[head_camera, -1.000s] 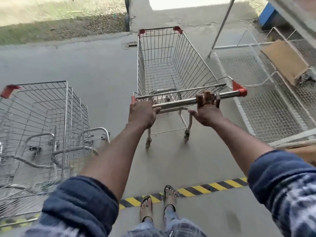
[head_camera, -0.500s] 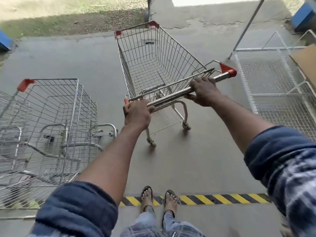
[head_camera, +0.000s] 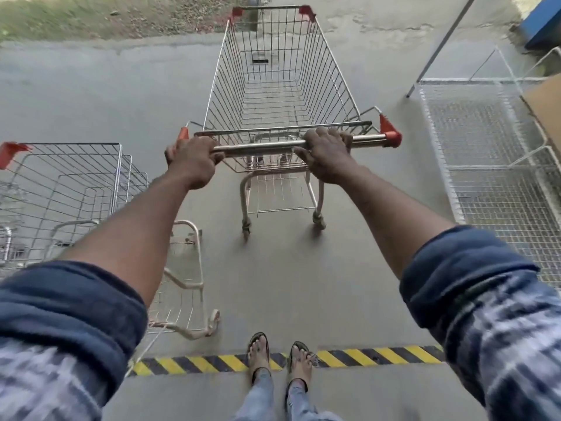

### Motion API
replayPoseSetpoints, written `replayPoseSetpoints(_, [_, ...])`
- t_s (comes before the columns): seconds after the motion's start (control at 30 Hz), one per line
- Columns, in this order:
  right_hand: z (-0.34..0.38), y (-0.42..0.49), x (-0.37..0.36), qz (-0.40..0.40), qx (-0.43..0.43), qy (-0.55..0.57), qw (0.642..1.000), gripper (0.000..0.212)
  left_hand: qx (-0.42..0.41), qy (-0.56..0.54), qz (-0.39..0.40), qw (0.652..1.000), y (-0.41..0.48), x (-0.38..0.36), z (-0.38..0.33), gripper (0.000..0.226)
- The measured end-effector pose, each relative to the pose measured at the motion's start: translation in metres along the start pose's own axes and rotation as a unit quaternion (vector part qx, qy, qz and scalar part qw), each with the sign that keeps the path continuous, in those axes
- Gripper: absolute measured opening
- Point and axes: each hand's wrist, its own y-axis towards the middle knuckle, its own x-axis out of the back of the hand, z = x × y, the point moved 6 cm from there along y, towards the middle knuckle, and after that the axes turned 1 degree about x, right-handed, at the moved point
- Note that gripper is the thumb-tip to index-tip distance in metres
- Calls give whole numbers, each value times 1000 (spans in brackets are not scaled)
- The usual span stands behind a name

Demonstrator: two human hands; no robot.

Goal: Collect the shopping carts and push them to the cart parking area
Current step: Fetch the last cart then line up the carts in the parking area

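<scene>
Steering well at this step is judged to depend on even pressure from both hands, so that the shopping cart point(head_camera: 282, 95) is kept straight and is not swung into the nested carts point(head_camera: 69, 196) parked just beside it on the left. The left hand point(head_camera: 192, 161) is wrapped around the handle bar point(head_camera: 267, 145) near its left end, and the right hand point(head_camera: 326, 156) is closed over the bar nearer its right end; each grip is holding the bar firmly. The cart is stood on the concrete floor point(head_camera: 91, 95) directly ahead, between the nested carts and the wire racks point(head_camera: 485, 153) on the right, with the person's feet placed on the yellow-and-black stripe point(head_camera: 379, 357). A slow push with the arms kept extended is advised, and the front wheels, which are hidden, should be allowed to settle before speed is added.

Compared with half a second ago, the cart has been turned from an angled heading to one squarely in line with the body, and the handle bar is now seen level across the view.
</scene>
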Motion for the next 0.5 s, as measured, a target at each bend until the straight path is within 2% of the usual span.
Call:
replayPoseSetpoints(0.1, [-18,24,5,0,-29,-30,999,32,-7,-5,4,1000,28,-1,-12,26])
replayPoseSetpoints(0.23, [-36,47,13,-7,-63,-66,996,36,-20,-14,8,1000,56,-2,-29,35])
replayPoseSetpoints(0.5, [-36,46,12,-7,-58,-69,996,36,-24,-15,28,999,58,0,-31,38])
